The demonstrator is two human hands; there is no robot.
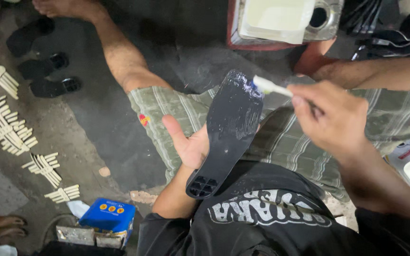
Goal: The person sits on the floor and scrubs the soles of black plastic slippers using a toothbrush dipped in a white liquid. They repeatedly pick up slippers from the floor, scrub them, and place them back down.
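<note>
The left hand [191, 144] lay open under a black shoe sole [228, 130], cradling it above the lap (it looked light, stiff and slick with wet glue, best held by its edges). The right hand [330, 116] gripped a white brush [271, 86] at the sole's toe; beyond stood a glue tin [328, 21].

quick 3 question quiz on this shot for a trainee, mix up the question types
1. True or false: the left hand supports the black shoe sole from beneath.
2. What does the right hand hold? A) white brush B) scissors C) hammer
3. Fill in: the brush tip touches the sole's ___ end, the one away from the heel.

Key: 1 true; 2 A; 3 front (toe), whose surface looks wet and glossy.
</note>
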